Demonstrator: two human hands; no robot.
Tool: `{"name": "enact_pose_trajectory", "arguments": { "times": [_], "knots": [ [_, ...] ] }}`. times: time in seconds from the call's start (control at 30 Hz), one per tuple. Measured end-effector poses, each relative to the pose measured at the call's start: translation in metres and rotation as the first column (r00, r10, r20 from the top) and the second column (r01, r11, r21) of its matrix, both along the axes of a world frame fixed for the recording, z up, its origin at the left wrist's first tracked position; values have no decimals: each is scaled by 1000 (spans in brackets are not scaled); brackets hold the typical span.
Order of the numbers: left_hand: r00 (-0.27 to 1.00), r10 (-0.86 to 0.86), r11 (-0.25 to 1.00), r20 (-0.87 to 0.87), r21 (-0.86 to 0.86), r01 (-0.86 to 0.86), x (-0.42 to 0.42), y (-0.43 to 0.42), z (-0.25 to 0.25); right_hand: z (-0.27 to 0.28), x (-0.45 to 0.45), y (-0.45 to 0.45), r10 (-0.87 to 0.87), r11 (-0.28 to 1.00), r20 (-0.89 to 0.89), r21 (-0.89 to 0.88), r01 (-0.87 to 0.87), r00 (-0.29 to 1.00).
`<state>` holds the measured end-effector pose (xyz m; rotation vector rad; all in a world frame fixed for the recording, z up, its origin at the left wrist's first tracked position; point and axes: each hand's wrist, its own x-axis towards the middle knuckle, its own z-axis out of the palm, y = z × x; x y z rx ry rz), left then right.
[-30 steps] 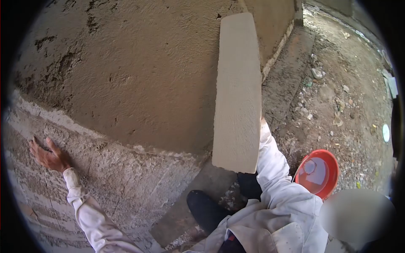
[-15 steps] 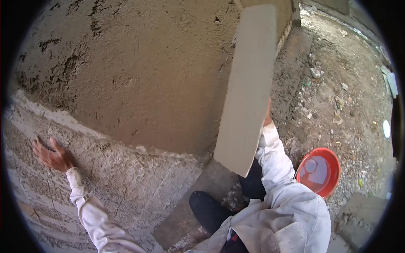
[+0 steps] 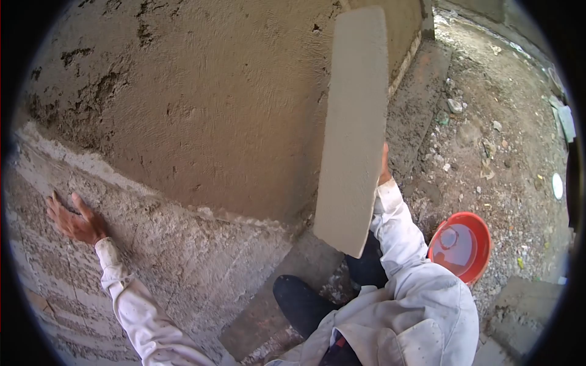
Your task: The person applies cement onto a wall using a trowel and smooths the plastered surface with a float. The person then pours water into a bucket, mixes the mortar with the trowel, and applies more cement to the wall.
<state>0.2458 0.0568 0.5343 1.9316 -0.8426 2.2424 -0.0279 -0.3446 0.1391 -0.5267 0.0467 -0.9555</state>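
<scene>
My right hand [image 3: 384, 168] grips a long plastering float [image 3: 354, 128] from behind, so most of its fingers are hidden. The float's flat face, coated in grey-brown mortar, is turned toward me and stands nearly upright beside the wall's corner. Damp plaster [image 3: 226, 116] covers the wall to its left, fairly smooth near the float and rough with dark pits toward the upper left. My left hand [image 3: 77, 221] rests with fingers spread on the rough concrete ledge [image 3: 183, 256] below the plaster and holds nothing.
A red bucket [image 3: 485, 247] of cloudy water stands on the ground to my right. Stones and litter lie scattered over the dirt [image 3: 476, 165]. My dark shoe [image 3: 299, 305] is on a slab at the foot of the ledge.
The float's upper end has shifted a little left and the board now stands more upright, still in my right hand. My left hand keeps its place on the ledge.
</scene>
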Motion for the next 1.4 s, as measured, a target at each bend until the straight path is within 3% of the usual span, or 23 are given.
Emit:
{"name": "enact_pose_trajectory", "arguments": {
  "times": [0.07,0.13,0.2,0.37,0.43,0.5,0.6,0.7,0.77,0.83,0.9,0.97,1.1,1.23,1.27,1.37,1.4],
  "knots": [
    [1000,-9,1000,-9,-2,9,-4,-3,-1,32,-9,0,-57,997,-189,-54,48,980],
    [1000,-10,1000,-9,-2,10,-5,-3,0,46,-3,-4,-47,998,-256,-57,33,966],
    [1000,0,1000,-7,-2,0,-3,-2,1,51,5,-10,37,999,-212,-9,-40,977],
    [1000,-15,1000,-14,-2,15,-4,-2,2,37,17,-21,29,998,-174,-42,-37,984],
    [1000,-16,1000,-18,0,16,-4,-2,0,9,12,-29,-56,980,-199,-199,15,978],
    [1000,-11,1000,-19,-3,11,-5,-3,0,-13,0,-31,-207,885,-201,-456,95,957],
    [1000,-21,1000,-11,1,21,-4,-2,-1,-9,-11,-13,-118,978,-177,-191,84,977],
    [1000,11,1000,-16,10,-11,0,1,1,52,-9,3,-103,994,-202,-39,97,974],
    [1000,13,1000,-3,-2,-13,-3,-2,1,76,20,0,-216,971,-210,-152,187,954],
    [1000,9,1000,8,-10,-8,-4,-1,1,117,35,3,-159,892,-166,-447,69,973],
    [1000,-11,1000,18,-5,11,-3,0,1,174,63,20,-370,817,-244,-544,189,897],
    [1000,-19,1000,17,-5,19,-1,0,1,216,108,20,-557,634,-96,-692,347,825],
    [1000,-18,1000,6,-10,18,-2,1,2,294,147,28,-684,508,-89,-770,385,724],
    [1000,-3,1000,-9,-7,3,-3,0,2,296,171,22,-866,331,-31,-783,527,499],
    [1000,-4,1000,-13,-6,3,-3,0,2,289,173,19,-796,471,-141,-756,455,589],
    [1000,-7,1000,-15,-11,7,-1,1,2,258,161,13,-499,802,-251,-497,332,830],
    [1000,-13,1000,-12,-13,13,0,1,2,242,161,11,-584,772,-302,-494,400,754]
  ]
}}
